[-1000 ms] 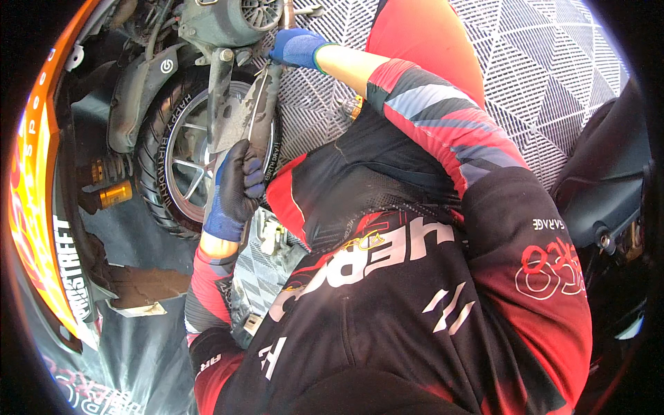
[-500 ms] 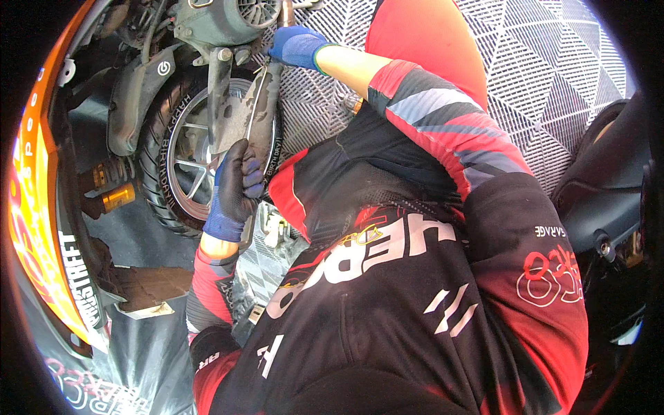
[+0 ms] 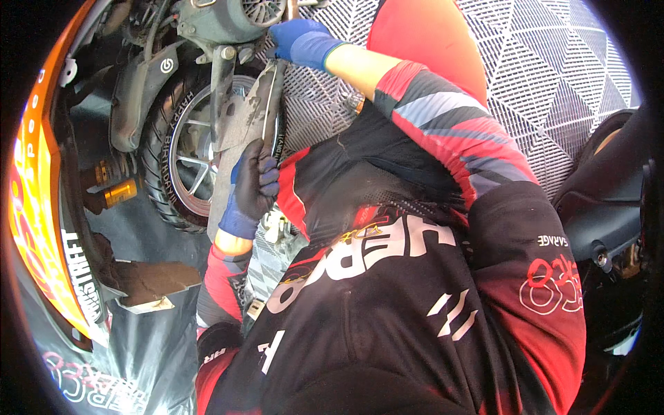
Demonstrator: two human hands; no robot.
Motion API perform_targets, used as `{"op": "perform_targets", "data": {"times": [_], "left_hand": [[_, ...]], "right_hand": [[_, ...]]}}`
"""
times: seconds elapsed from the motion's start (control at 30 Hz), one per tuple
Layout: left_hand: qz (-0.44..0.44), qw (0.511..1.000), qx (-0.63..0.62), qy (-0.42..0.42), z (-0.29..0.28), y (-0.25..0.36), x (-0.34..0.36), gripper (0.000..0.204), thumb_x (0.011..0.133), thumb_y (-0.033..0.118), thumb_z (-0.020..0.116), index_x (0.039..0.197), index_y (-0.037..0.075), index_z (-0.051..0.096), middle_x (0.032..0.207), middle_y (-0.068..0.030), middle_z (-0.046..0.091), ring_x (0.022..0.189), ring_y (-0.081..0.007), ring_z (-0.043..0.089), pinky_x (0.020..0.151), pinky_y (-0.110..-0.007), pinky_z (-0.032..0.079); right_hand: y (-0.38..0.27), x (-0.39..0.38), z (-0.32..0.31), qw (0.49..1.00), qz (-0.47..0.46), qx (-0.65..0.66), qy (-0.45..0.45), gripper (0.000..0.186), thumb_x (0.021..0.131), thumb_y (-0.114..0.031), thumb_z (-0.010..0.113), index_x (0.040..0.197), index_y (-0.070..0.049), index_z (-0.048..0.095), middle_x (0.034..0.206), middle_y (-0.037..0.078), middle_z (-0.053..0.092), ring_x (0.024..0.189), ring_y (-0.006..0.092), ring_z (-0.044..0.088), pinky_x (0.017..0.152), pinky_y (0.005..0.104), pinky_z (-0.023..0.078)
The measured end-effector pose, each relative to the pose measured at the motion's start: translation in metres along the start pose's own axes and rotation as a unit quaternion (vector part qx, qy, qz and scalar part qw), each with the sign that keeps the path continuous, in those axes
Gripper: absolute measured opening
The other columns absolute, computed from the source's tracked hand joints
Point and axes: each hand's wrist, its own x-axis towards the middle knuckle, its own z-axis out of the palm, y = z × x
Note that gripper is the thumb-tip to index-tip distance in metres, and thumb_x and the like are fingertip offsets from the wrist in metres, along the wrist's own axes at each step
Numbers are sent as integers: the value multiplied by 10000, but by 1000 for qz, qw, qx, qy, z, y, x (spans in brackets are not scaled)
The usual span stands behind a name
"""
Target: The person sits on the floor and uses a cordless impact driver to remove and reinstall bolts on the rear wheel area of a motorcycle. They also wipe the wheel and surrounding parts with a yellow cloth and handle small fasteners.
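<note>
My left hand, in a black and blue glove, is closed around the lower end of a thin metal rod. The rod runs upward in front of a worn grey metal arm beside a motorcycle's rear wheel. At its upper end is my right hand, in a blue glove, next to the greasy engine casing. Its fingers are bent inward by the top of the arm. Whatever they grip is hidden behind the glove.
An orange body panel curves along the left edge. Near it are a gold shock part and a brown flap. Grey slatted floor tiles lie at the upper right. A black seat-like part stands at the right.
My left hand has moved a little to the right, and the rod has swung with it to a steeper angle. The right hand has stayed near the same spot.
</note>
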Motion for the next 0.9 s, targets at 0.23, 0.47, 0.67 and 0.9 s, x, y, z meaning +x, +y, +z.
{"op": "perform_targets", "data": {"times": [0.23, 0.47, 0.67, 0.9], "left_hand": [[16, 998, -53, 15, -3, -6, 3, 294, 910, 359, 495, 699, 174, 404, 519, 72, 296, 362, -34, 212, 313, -197, 139], [17, 998, -59, 3, -6, -1, -6, 263, 919, 351, 479, 737, 176, 407, 535, 77, 301, 380, -26, 228, 317, -180, 142], [45, 999, -14, 6, -6, 7, -14, 264, 915, 338, 477, 721, 173, 408, 534, 84, 299, 382, -20, 227, 314, -173, 146], [21, 998, -66, -9, -9, 10, -8, 280, 904, 326, 497, 695, 163, 408, 534, 81, 313, 379, -23, 231, 306, -176, 154]], "right_hand": [[19, 2, 8, 983, -146, 107, 9, 335, 761, -195, 653, 1070, -104, 561, 966, 142, 613, 916, 321, 597, 780, 405, 466], [22, 7, 3, 960, -243, 125, -68, 182, 804, -200, 632, 960, -108, 646, 963, 96, 607, 912, 245, 581, 834, 342, 444], [22, 13, 7, 974, -141, 158, -84, 210, 764, -215, 661, 951, -121, 676, 889, 66, 660, 821, 193, 622, 782, 302, 478], [9, 19, -9, 973, -105, 143, -150, 185, 717, -189, 663, 882, -111, 693, 841, 53, 681, 757, 163, 642, 736, 303, 500]]}}
